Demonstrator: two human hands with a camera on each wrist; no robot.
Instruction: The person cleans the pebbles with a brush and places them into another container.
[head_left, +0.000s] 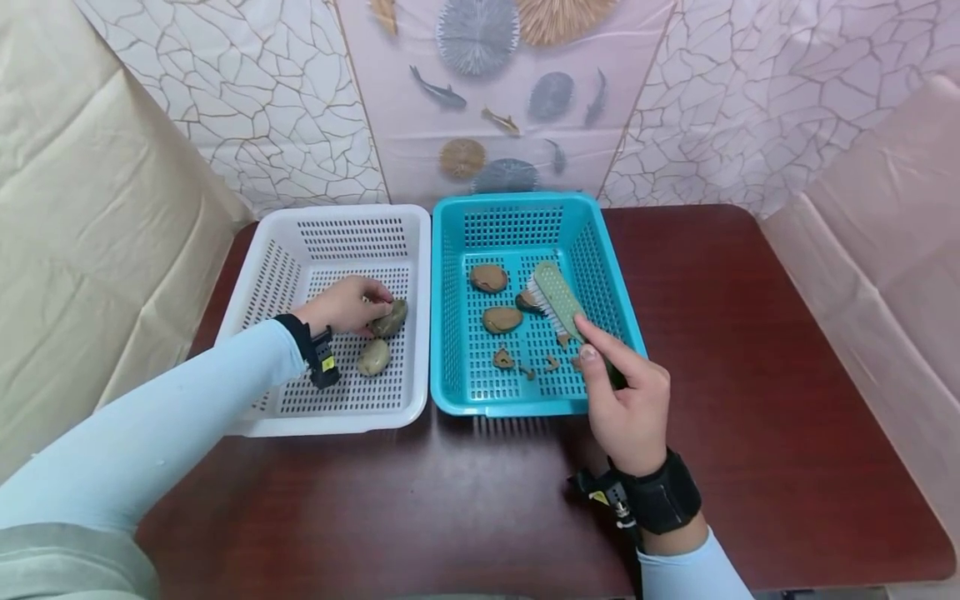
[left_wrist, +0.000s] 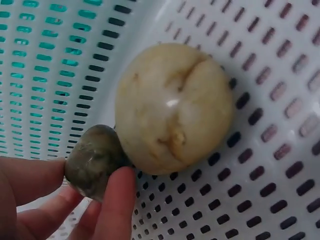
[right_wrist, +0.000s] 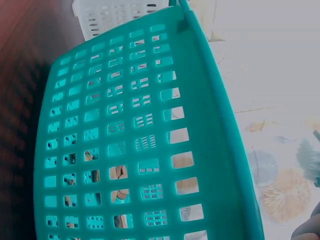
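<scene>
Inside the white basket (head_left: 417,367), my left hand (head_left: 347,305) pinches a dark greenish stone (head_left: 392,319) between thumb and fingers. A paler, cream stone (head_left: 373,357) lies beside it; in the left wrist view the cream stone (left_wrist: 172,110) has brown streaks and the dark stone (left_wrist: 95,161) appears to touch it. My right hand (head_left: 630,400) grips a pale green brush (head_left: 558,298) with white bristles over the turquoise basket (head_left: 444,333). The bristles face left, close to a dark brown stone (head_left: 528,302). Only a bit of the right hand shows in the right wrist view.
Two brown stones (head_left: 502,319) and several small brown pieces (head_left: 503,359) lie in the turquoise basket. Both baskets stand side by side on a dark red table (head_left: 720,375). A patterned cloth wall (head_left: 277,108) rises behind them.
</scene>
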